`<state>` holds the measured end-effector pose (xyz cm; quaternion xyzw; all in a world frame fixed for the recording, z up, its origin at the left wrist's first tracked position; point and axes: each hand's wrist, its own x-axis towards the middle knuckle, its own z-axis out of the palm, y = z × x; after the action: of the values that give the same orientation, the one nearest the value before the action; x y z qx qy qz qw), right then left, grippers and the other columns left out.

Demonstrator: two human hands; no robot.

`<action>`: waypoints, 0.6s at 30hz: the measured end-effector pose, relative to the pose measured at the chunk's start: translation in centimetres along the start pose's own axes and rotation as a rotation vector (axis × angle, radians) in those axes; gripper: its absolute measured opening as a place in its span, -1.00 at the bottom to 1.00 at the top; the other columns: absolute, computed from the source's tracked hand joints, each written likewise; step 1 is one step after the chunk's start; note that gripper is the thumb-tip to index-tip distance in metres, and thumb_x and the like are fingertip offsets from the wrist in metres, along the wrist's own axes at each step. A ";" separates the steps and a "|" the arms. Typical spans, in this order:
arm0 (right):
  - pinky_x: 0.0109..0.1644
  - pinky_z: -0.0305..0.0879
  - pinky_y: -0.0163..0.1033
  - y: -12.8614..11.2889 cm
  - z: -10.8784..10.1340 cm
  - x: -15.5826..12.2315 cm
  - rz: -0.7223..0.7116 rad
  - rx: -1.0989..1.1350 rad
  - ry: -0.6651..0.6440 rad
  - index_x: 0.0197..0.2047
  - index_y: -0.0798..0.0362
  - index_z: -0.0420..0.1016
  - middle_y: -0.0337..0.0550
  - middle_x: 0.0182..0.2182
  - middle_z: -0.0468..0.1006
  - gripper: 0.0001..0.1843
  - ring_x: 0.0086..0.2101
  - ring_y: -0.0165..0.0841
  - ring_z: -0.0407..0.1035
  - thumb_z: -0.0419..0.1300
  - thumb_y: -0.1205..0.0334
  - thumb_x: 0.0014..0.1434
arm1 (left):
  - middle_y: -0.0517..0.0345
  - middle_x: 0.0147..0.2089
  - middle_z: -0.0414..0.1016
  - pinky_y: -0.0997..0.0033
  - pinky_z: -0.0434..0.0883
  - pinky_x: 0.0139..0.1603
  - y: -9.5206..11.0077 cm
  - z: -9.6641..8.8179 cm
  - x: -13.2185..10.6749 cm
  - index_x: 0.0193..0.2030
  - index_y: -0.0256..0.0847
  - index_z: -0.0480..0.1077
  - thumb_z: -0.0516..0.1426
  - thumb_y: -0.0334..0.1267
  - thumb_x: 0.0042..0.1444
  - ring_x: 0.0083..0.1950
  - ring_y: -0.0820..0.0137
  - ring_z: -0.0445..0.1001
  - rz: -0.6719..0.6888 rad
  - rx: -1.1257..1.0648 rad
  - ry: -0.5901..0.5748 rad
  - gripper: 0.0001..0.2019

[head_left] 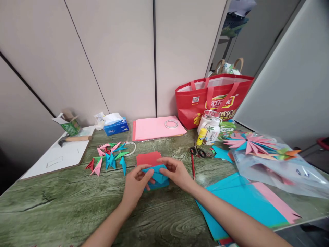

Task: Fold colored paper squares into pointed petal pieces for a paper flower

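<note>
My left hand (pixel 136 183) and my right hand (pixel 176 173) both pinch a folded blue paper piece (pixel 158 174) low over the green wood-grain table (pixel 77 206). The left fingers grip its left corner, the right fingers press on its upper right edge. A small stack of blue squares lies under it, and red square sheets (pixel 147 158) lie just behind. To the left sits a scatter of folded pointed pieces (pixel 109 157) in pink, red, blue and green.
Large blue and pink sheets (pixel 246 202) lie at the right, with a plastic bag (pixel 280 171) and a paper flower (pixel 248 142). Scissors (pixel 196 151), a red pencil (pixel 192 166), a glue stick (pixel 200 136), a jar, pink paper (pixel 154 128), a tissue box (pixel 116 126), a hammer (pixel 73 139) and a red bag (pixel 213 99) stand behind.
</note>
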<state>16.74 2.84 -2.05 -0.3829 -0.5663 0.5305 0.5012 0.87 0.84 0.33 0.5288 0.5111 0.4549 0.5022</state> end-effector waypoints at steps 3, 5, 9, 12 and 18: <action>-0.43 0.22 -0.35 -0.1 0.0 0.0 0.028 0.028 0.029 -0.25 0.07 0.39 -0.26 -0.49 0.46 -0.65 -0.49 -0.45 0.32 0.29 0.16 -0.14 | 0.19 -0.69 0.45 0.57 0.28 -0.72 0.1 -0.1 0.0 -0.46 -0.32 0.42 0.19 -0.14 -0.11 -0.73 0.50 0.34 -0.026 0.055 -0.048 -0.77; -0.39 0.23 -0.34 -0.3 0.1 -0.1 0.003 -0.013 0.058 -0.35 0.08 0.40 -0.25 -0.49 0.46 -0.75 -0.46 -0.43 0.32 0.26 0.14 -0.11 | 0.13 -0.64 0.48 0.54 0.33 -0.69 0.1 0.0 -0.1 -0.50 -0.32 0.42 0.19 -0.12 -0.11 -0.65 0.42 0.43 -0.078 0.028 -0.102 -0.75; -0.38 0.21 -0.35 -0.8 0.2 -0.3 -0.062 -0.189 0.068 -0.45 0.09 0.41 -0.25 -0.51 0.43 -0.84 -0.45 -0.43 0.29 0.19 0.16 -0.02 | 0.04 -0.49 0.56 0.41 0.46 -0.53 -0.1 0.7 -0.5 -0.44 -0.34 0.43 0.20 -0.07 -0.15 -0.50 0.30 0.54 -0.210 -0.053 -0.244 -0.70; -0.39 0.18 -0.36 -1.1 0.4 -0.5 -0.091 -0.243 0.046 -0.48 0.10 0.40 -0.27 -0.54 0.41 -0.85 -0.47 -0.45 0.26 0.16 0.19 0.02 | 0.00 -0.46 0.57 0.35 0.48 -0.46 -0.3 1.1 -1.0 -0.48 -0.34 0.41 0.21 -0.05 -0.17 -0.48 0.28 0.55 -0.245 -0.080 -0.280 -0.68; -0.41 0.20 -0.36 -1.0 0.8 -0.7 -0.075 -0.152 0.131 -0.35 0.06 0.38 -0.25 -0.49 0.42 -0.83 -0.48 -0.44 0.27 0.22 0.19 -0.04 | -0.02 -0.48 0.57 0.27 0.50 -0.41 -0.4 1.1 -1.5 -0.47 -0.34 0.41 0.18 -0.07 -0.08 -0.46 0.23 0.55 -0.149 -0.126 -0.239 -0.70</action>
<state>16.17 1.81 -1.15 -0.4322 -0.5850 0.4408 0.5260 1.85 -0.70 -0.15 0.5071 0.4561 0.3813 0.6241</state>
